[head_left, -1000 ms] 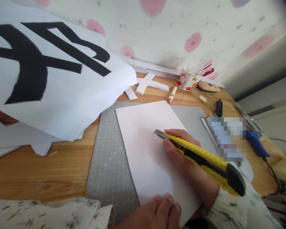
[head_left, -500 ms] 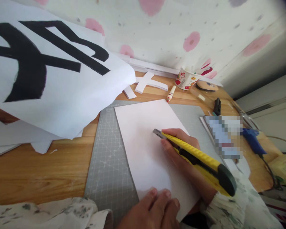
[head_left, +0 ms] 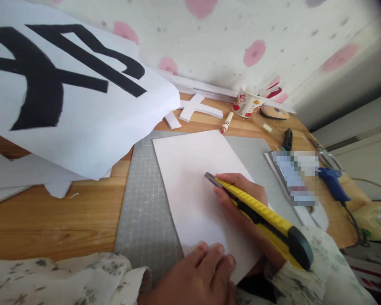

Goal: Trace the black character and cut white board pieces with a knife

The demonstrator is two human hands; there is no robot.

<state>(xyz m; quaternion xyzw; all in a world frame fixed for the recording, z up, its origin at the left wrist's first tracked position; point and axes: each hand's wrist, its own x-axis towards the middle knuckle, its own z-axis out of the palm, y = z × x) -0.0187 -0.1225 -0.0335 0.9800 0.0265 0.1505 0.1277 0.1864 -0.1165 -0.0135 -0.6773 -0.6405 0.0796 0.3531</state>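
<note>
The right hand (head_left: 244,223) was closed around a yellow utility knife (head_left: 263,203), its short metal blade pointing to the far left over a white sheet (head_left: 190,178); whether the blade tip touched the surface could not be told. The left hand (head_left: 198,275) gripped nothing, its fingers lying loosely bent on the near part of that sheet. The sheet lay at a slant on a gray gridded cutting mat (head_left: 146,212), which rested on the wooden worktop (head_left: 82,224). At the sheet's far corner lay a white marker (head_left: 227,122) with a red tip, and beyond it stood a printed paper cup (head_left: 247,105) holding slender items. White cut pieces (head_left: 193,106) formed a cross shape left of the marker. A large paper (head_left: 114,123) bearing bold black shapes spread across the far left, its curling edge reaching toward the mat. To the right were a black object (head_left: 287,139), a pixelated item (head_left: 295,178) and a blue corded tool (head_left: 333,184).
</note>
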